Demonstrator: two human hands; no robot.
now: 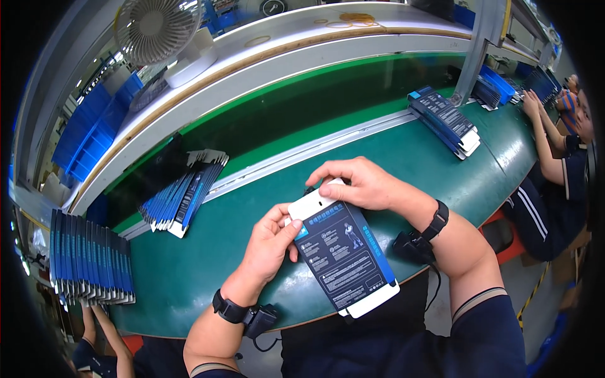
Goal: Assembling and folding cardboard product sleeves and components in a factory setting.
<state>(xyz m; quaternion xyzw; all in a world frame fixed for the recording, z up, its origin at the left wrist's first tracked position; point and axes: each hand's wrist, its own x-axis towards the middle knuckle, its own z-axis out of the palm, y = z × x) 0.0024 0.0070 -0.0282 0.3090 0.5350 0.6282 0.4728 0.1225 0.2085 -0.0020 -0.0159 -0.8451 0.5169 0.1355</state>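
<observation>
A dark blue cardboard box with white end flaps is held between my two hands above the front of the green table. My left hand grips its left edge near the top, thumb on the printed face. At the far end, my right hand has thumb and fingers closed on the white flap. White flaps also stick out at the near end of the box. Both wrists wear black straps with small black devices.
Flat folded cartons stand in a row at the left, with a fanned pile beyond. More boxes lie back right. Above is a shelf with a fan and blue bins. Co-workers' arms show at right and lower left.
</observation>
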